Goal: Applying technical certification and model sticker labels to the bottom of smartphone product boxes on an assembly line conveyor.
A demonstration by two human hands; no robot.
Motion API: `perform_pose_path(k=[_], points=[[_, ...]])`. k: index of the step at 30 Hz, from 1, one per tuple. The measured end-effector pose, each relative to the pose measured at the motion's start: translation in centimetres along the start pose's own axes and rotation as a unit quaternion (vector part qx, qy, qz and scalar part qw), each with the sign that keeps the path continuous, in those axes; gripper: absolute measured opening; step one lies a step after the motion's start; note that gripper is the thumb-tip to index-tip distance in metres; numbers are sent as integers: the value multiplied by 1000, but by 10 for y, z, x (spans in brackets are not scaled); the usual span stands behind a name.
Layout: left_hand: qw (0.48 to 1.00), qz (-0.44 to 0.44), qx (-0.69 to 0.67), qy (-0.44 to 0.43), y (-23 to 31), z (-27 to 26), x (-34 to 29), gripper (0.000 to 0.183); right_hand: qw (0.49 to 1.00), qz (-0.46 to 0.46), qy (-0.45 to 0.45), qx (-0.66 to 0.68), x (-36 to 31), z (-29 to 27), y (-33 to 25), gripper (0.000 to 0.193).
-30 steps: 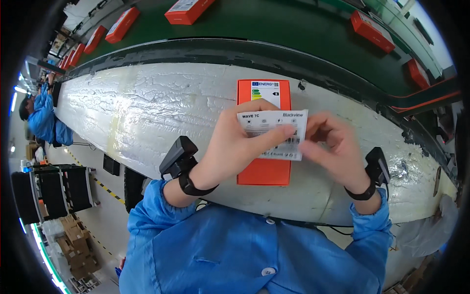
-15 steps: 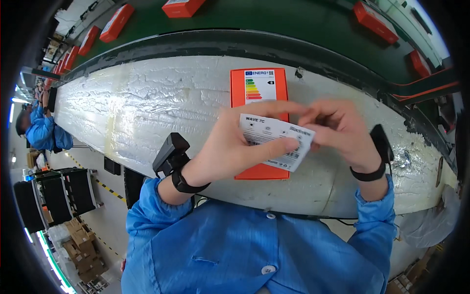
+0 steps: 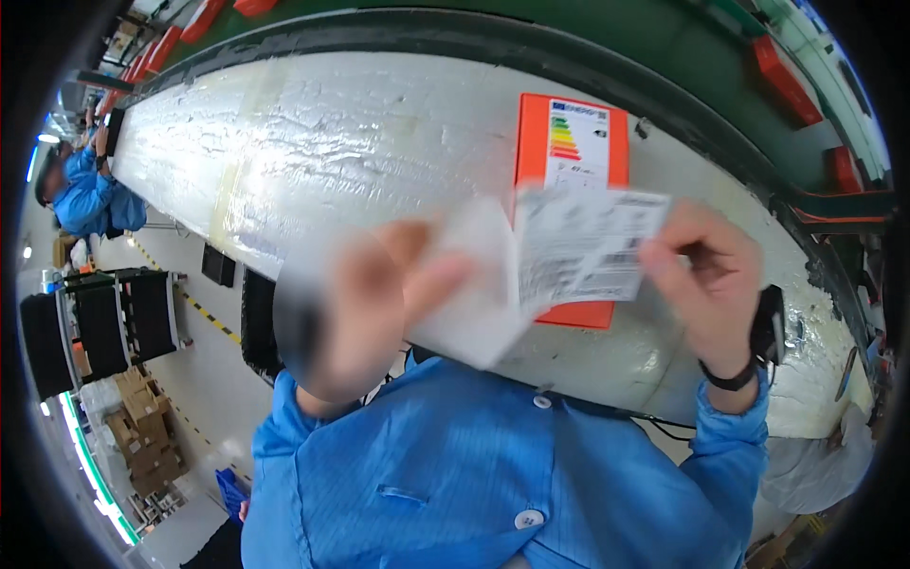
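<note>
blank white sheet point(image 3: 479, 284) has swung out leftward from the printed white label point(image 3: 592, 242) this last half-second, so the peel looks well along, though blur hides whether they've fully parted. left hand point(image 3: 379, 294), smeared, grips the sheet; right hand point(image 3: 711, 275) pinches the label's right edge, above the counter point(image 3: 379, 123), overlapping the orange box point(image 3: 531, 142) from here. count: one sheet, one label, one box on the counter, two hands.

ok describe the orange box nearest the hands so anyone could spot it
Find the long, pale work surface. Just right of its middle, partly behind the printed white sheet, lies an orange box. Its colour-striped sticker faces up, and unlike the other orange boxes, it is off the green belt.
</note>
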State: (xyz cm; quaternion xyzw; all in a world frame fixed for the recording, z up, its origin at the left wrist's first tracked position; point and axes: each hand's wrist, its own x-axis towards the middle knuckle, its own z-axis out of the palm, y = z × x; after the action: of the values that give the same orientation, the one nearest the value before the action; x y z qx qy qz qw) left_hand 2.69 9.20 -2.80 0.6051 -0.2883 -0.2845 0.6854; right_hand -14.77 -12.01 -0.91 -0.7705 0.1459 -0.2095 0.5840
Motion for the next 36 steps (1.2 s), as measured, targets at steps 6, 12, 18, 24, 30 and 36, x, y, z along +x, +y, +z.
perform_pose_path(k=[6,12,18,24,30,36], points=[[817,-33,459,349,-35,-153,-86,19,989,121,52,73,-19,-8,6,5],[911,127,365,143,-10,-49,-26,22,979,177,6,98,-21,10,17,6],[973,16,177,-147,-9,11,21,9,984,150,4,96,-24,15,20,10],[982,-96,77,-142,-13,13,18,16,971,225,5,84,-21,16,20,14],[978,-113,104,-143,-14,15,19,16,970,227,9,84,-23,16,26,15],[981,-118,78,-132,-20,15,17,15,972,213,6,98,-23,18,28,15]])
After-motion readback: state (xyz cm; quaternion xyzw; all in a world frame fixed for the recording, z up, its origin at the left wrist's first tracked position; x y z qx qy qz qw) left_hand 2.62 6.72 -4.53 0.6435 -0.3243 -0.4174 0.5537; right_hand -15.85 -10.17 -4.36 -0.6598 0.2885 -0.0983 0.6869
